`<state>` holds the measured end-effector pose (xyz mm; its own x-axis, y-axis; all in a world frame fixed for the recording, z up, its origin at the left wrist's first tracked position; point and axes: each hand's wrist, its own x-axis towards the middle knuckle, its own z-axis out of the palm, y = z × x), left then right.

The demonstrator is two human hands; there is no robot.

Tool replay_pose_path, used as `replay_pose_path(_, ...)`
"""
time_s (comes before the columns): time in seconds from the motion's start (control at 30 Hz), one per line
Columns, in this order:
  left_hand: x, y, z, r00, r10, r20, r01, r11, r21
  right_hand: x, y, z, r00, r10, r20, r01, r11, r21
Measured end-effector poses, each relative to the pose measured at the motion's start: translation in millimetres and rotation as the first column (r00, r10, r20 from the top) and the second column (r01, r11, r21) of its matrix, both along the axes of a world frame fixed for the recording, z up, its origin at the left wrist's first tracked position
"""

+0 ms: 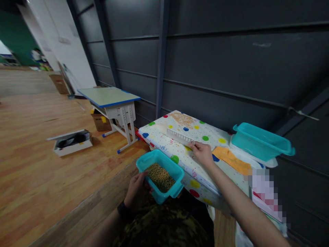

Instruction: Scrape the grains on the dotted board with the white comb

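My left hand [137, 188] grips the near side of a teal plastic container [177, 171] holding greenish-brown beans [160, 177], held just below the table's edge. My right hand [203, 152] reaches over the polka-dot tablecloth [177, 132] and pinches the near end of a white comb-like scraper [180, 137] lying flat on it. A patch of small tan grains [183, 119] lies on the cloth beyond the scraper.
A second teal container [262, 141] sits on a white tray [257, 158] at the table's right, beside an orange cloth [232, 159]. A dark grey wall [218, 61] runs behind. A small blue-edged desk [109, 96] and an open cardboard box [73, 141] stand on the wooden floor to the left.
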<state>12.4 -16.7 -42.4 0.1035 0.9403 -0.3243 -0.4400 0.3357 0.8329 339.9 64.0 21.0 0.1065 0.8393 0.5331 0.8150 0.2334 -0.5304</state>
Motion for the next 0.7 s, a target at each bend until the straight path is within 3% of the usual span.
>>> replay_pose_path(0.23,2.7,2.0,-1.1,0.997,0.025,-0.066,-0.027,0.999,-0.035,-3.6,-1.6,0.2,1.0,0.024,-0.006,-0.024,1.0,-0.016)
replay_pose_path(0.7,2.2,2.7,-4.9,0.998,0.046,-0.034,-0.047,0.999,-0.011,-13.0,-7.1,2.7,0.995,0.074,-0.065,-0.074,0.997,0.0)
